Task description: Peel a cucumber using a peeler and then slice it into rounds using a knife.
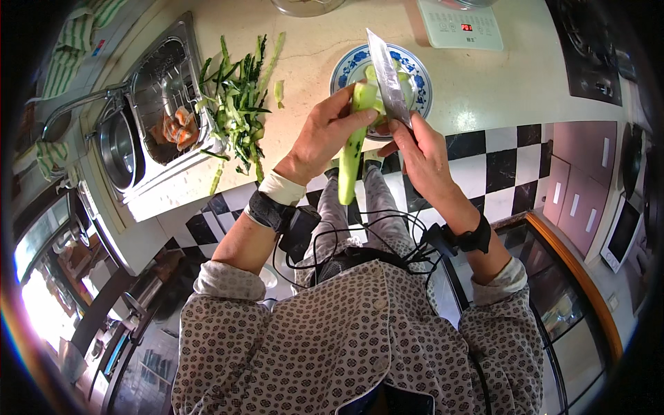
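My left hand (329, 132) is closed around a peeled cucumber (349, 174), pale green with a few dark strips of skin left on it. The cucumber's cut end points away from me, over the near part of a plate. In my right hand (421, 155) is a kitchen knife (386, 75), its broad blade pointing away beside the cucumber. A pale green piece lies between the blade and the cucumber; whether it is cut loose, I cannot tell. Beneath the blade, the white plate (337, 67) with a blue floral rim holds several cucumber pieces (403, 76), partly hidden by the knife.
A heap of green peelings (241, 111) lies on the counter (303, 67) left of the plate. Further left is a sink (189, 31) with a wire rack and an orange-and-white cloth (179, 128). A white kitchen scale or control panel (461, 26) and a black hob (591, 52) are at the right.
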`<state>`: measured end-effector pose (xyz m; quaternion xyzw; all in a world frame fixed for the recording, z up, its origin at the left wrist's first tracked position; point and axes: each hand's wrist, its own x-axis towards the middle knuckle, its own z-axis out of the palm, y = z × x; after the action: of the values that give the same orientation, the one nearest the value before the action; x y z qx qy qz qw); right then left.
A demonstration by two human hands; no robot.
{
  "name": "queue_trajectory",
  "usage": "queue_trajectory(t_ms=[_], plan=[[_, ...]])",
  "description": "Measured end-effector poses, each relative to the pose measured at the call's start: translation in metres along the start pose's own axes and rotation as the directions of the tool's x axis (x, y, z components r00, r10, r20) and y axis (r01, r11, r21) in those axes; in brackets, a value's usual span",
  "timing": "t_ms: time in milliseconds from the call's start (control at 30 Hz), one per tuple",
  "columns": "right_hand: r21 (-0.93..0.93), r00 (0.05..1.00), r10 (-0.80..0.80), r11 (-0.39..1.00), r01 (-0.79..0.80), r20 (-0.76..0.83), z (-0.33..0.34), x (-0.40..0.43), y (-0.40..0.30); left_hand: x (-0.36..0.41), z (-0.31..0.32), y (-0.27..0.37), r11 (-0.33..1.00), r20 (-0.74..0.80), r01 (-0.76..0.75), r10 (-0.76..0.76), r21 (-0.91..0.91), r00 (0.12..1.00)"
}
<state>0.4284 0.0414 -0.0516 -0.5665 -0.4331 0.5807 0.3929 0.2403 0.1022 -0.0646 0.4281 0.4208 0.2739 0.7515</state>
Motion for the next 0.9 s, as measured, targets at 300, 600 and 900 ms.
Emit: queue_trajectory(t_ms=[300,600,900], plan=[[-0.362,0.965,-0.262,0.899,0.246,0.005,-0.012,0.018,0.014,0.001,-0.011,0.0,0.986,0.04,0.138,-0.134,-0.096,0.99],[-0.522,0.935,-0.33,0.779,0.347,0.13,-0.017,0.013,0.013,-0.005,-0.014,0.005,0.96,0.147,0.194,-0.167,-0.2,0.975],[-0.579,0.904,-0.379,0.7,0.419,0.195,-0.015,0.013,0.007,-0.01,-0.018,0.006,0.953,0.147,0.23,-0.204,-0.195,0.968]])
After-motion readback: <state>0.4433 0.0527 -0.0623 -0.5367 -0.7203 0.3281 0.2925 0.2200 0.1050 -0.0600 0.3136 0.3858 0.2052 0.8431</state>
